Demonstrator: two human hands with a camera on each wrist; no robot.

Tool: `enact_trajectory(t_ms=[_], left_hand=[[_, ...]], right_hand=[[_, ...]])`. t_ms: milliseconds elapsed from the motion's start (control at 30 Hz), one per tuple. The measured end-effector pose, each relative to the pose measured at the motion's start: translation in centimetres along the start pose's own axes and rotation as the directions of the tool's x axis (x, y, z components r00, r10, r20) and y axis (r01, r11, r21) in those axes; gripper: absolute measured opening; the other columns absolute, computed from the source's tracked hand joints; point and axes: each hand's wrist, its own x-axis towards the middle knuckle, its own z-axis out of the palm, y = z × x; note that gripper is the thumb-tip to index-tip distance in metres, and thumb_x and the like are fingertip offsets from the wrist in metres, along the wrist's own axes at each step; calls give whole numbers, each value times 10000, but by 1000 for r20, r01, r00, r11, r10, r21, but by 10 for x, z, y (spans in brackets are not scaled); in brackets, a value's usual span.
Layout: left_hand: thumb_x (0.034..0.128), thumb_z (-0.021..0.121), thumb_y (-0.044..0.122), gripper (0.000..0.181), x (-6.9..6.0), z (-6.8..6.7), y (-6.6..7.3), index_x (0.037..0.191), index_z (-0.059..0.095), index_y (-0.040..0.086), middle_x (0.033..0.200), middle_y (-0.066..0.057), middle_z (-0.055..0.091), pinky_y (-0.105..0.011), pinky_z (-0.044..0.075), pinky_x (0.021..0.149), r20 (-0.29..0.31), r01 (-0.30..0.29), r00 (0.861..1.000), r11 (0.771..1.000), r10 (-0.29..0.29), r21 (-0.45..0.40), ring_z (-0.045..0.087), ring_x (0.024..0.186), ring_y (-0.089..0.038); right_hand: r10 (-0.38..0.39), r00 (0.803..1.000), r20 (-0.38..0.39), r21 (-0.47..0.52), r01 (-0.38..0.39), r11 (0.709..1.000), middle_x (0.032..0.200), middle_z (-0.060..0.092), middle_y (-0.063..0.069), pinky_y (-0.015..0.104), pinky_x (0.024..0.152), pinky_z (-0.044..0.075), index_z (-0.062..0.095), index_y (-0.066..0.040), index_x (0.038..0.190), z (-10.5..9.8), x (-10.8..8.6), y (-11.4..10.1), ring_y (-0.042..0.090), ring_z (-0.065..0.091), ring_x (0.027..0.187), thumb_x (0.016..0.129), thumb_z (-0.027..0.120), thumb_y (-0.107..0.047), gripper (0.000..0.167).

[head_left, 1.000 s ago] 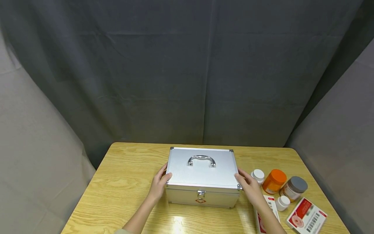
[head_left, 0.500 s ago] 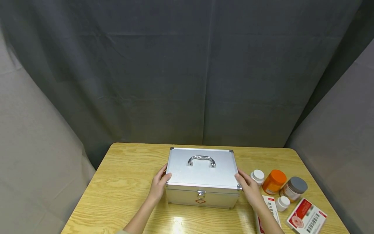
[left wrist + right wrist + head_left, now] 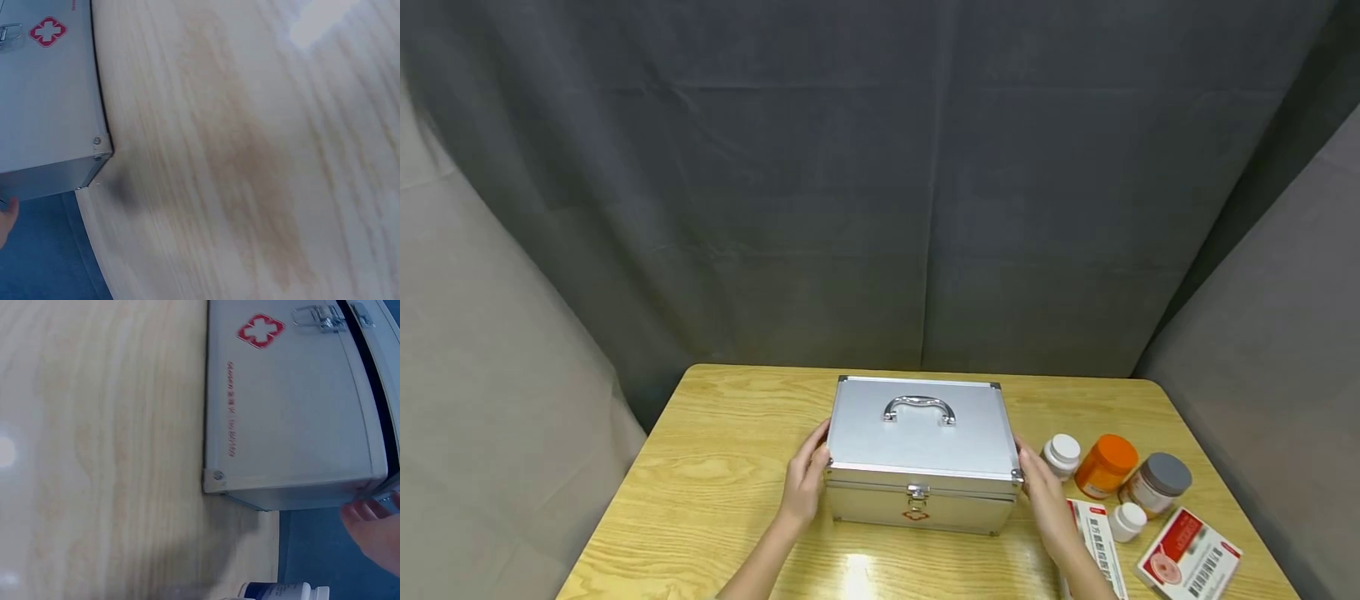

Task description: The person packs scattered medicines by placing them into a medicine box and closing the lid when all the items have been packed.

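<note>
A silver first aid box (image 3: pixel 872 507) stands on the table, its latch (image 3: pixel 917 495) facing me. Its lid (image 3: pixel 917 446), topped by a metal handle (image 3: pixel 919 403), is slightly raised: the right wrist view shows a dark gap under it. My left hand (image 3: pixel 802 482) holds the lid at the left side near the front corner. Opposite it, my right hand (image 3: pixel 1045 492) grips the lid's right side. Fingertips of the right hand (image 3: pixel 372 528) show by the gap in its wrist view. Only a bit of the left hand (image 3: pixel 6 220) appears in the left wrist view.
Right of the box stand white bottles (image 3: pixel 1062 456), an orange jar (image 3: pixel 1107 467) and a grey-capped jar (image 3: pixel 1156 483). Two medicine boxes lie nearby, one (image 3: pixel 1189 554) at the right and one (image 3: pixel 1097 542) partly behind my right forearm. A dark curtain (image 3: pixel 880 208) hangs behind the table.
Both thumbs have slid off the top of the lid to its sides. The lid's front edge has risen slightly. The bottles and medicine boxes stay in place.
</note>
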Motion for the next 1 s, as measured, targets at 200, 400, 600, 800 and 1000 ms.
enact_trajectory(t_ms=[200, 400, 600, 800, 1000], left_hand=[[781, 539, -31, 576, -7, -2, -1, 1303, 338, -168, 1304, -338, 393, -346, 432, 936, 46, -210, 977, 975, 207, 72, 426, 1151, -463], [686, 672, -13, 673, -12, -2, -8, 1270, 375, -170, 1257, -315, 453, -465, 429, 900, 23, -322, 946, 925, 324, 203, 477, 1127, -388], [692, 662, -39, 637, -14, 0, -11, 1251, 392, -179, 1233, -313, 473, -279, 422, 943, 18, -333, 941, 919, 337, 213, 509, 1107, -345], [719, 645, -74, 595, -15, 2, -13, 1248, 395, -182, 1237, -323, 463, -194, 378, 963, 7, -326, 944, 925, 331, 196, 495, 1139, -335], [731, 649, -85, 571, -16, 3, -13, 1242, 412, -177, 1245, -314, 466, -215, 433, 911, -15, -300, 951, 932, 309, 206, 495, 1145, -315]], right_hand=[[-207, 974, -89, 83, 214, 973, 1442, 310, 168, 48, 916, 302, 253, 17, 1417, 4, -9, 6, -77, 353, 1207, 996, 341, -163, 466], [-293, 948, -128, 23, 298, 954, 1426, 358, 109, 84, 964, 296, 286, -12, 1411, 6, -13, 19, -7, 375, 1234, 920, 496, -31, 534], [-266, 953, -146, -81, 256, 963, 1428, 330, 192, 47, 957, 260, 325, -39, 1403, 10, -12, 26, -60, 345, 1220, 872, 600, -84, 600], [-308, 938, -158, -107, 294, 950, 1409, 337, 226, 38, 940, 265, 349, -17, 1388, 14, -14, 26, -113, 331, 1193, 876, 586, -57, 565], [-328, 928, -179, -132, 308, 942, 1404, 366, 91, 45, 941, 275, 373, 8, 1370, 16, -14, 25, -109, 340, 1196, 867, 591, -35, 549]])
